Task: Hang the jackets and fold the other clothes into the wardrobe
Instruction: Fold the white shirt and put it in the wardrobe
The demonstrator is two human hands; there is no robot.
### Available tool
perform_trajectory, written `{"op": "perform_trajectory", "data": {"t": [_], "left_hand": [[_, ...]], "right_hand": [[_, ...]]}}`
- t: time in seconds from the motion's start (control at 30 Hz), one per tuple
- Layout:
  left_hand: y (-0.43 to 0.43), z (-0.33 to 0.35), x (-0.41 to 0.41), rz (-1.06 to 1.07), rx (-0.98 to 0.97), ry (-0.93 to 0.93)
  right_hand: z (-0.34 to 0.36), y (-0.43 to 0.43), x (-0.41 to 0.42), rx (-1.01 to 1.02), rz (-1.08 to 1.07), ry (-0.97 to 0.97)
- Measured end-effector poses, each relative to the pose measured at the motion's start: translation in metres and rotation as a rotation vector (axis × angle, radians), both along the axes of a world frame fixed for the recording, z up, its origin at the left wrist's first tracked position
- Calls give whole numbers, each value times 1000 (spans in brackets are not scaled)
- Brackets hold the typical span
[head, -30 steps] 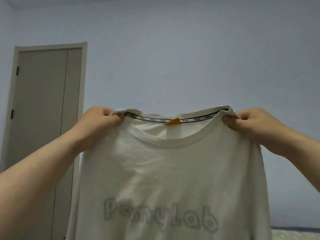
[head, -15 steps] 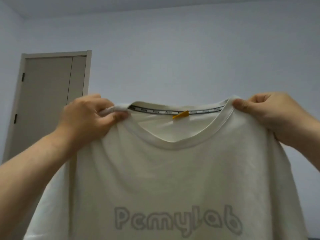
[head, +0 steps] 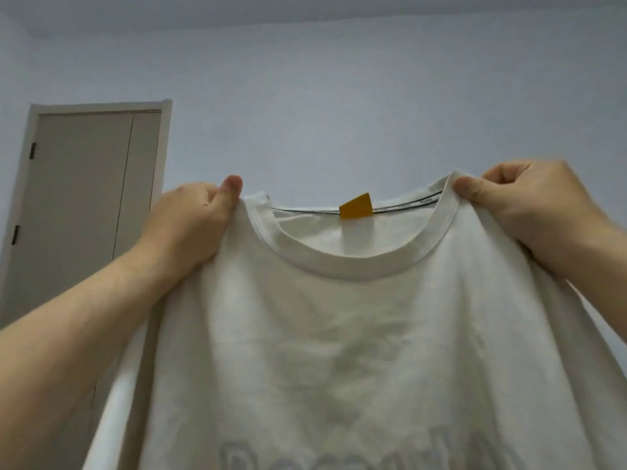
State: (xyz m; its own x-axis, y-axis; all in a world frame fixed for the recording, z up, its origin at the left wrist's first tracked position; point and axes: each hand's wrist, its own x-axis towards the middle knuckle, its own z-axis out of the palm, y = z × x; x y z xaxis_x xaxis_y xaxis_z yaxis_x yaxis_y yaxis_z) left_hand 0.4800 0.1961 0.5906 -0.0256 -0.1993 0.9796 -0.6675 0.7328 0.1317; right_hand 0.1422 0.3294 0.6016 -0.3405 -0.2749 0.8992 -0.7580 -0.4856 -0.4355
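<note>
A white T-shirt (head: 339,334) hangs in the air in front of me, stretched flat by its shoulders. It has a round ribbed collar, a small yellow tag (head: 356,210) inside the neck and grey lettering near the bottom edge of the view. My left hand (head: 190,228) pinches the shirt's left shoulder beside the collar, thumb on top. My right hand (head: 529,205) pinches the right shoulder at the collar's edge, fingers curled. The shirt's lower part and sleeves run out of view.
A grey door (head: 84,212) in a pale frame stands shut at the left. A plain pale-blue wall (head: 339,113) fills the background, with the ceiling edge at the top. No wardrobe, bed or other clothes show.
The shirt and both hands have come closer and lower in view. The hands now sit further apart, so the collar is spread wider. The yellow tag has turned up.
</note>
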Motion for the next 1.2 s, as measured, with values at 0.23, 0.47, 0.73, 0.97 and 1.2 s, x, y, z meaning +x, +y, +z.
{"op": "perform_trajectory", "data": {"t": [0.23,0.47,0.73,0.97,1.2], "left_hand": [[-63,-199,-12,-143,533,-335],[-118,-406,-38,-216,979,-342],[-176,-533,-54,-18,1170,-398],[-263,-611,-91,194,1083,-589],[-397,-657,-128,286,933,-663]], "right_hand": [[-194,-75,-39,564,-99,-86],[-401,-116,-59,1013,-140,-107],[-534,-166,-75,1153,-102,-117],[-631,-265,-87,1221,-258,-140],[-678,-391,-112,1145,-416,158]]}}
